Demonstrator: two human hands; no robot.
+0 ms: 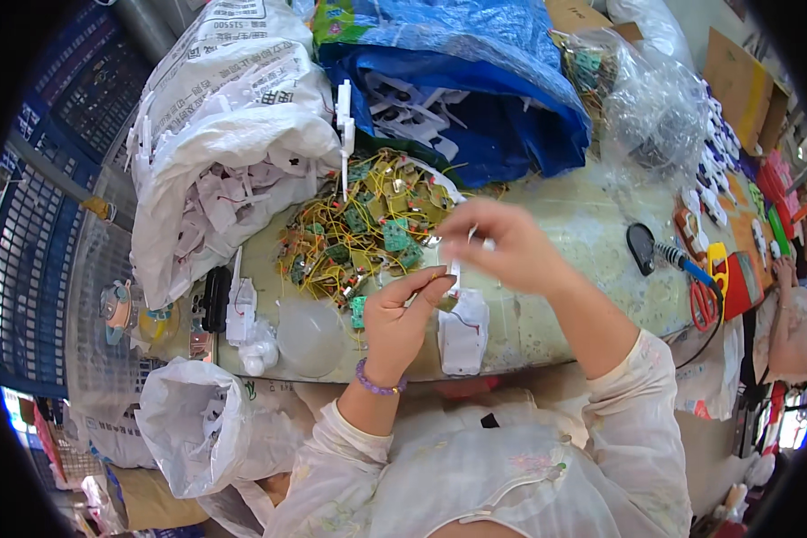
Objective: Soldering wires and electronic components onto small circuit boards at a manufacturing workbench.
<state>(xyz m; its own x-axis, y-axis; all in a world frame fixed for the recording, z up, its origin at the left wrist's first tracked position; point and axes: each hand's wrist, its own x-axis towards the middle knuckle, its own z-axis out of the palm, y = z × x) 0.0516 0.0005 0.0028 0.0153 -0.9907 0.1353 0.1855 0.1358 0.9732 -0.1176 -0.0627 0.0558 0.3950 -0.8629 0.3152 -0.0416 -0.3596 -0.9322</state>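
Observation:
My left hand [396,325], with a purple bead bracelet at the wrist, is closed in a pinch at the middle of the table. Between its thumb and forefinger is a small circuit board [446,305], mostly hidden by the fingers. A narrow white piece [455,276] shows beside the fingertips. Just above and to the right, my right hand [502,247] is smeared by motion, so its grip is unclear. Right below the hands lies a white plastic housing [464,345] with a thin red wire. Beyond them spreads a pile of circuit boards [354,220] with yellow wires.
A white woven sack [242,134] and a blue bag [475,99], both holding white plastic parts, stand at the back. A soldering iron [681,258] and red-handled scissors [704,305] lie right. More white housings [240,309] sit left, above an open white bag [188,421].

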